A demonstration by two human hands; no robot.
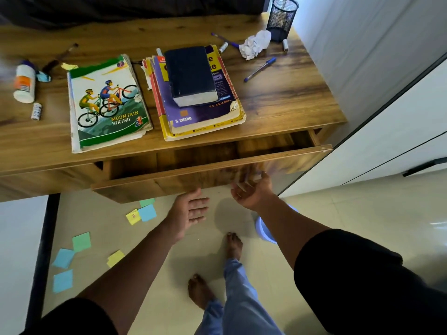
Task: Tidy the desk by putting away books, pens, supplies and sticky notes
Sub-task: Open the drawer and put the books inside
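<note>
A wooden desk has its drawer pulled partly out. On top lie a Mountain Biking book and a stack of books topped by a dark thick book. A blue pen, a purple pen and a crumpled paper lie near a black mesh pen holder. Several sticky notes are scattered on the floor. My left hand hangs open below the drawer front. My right hand is under the drawer front, palm up, fingers blurred against its lower edge.
A glue bottle, a small tube and a brush lie at the desk's left. A white cabinet stands at the right. A blue bin sits on the floor by my bare feet.
</note>
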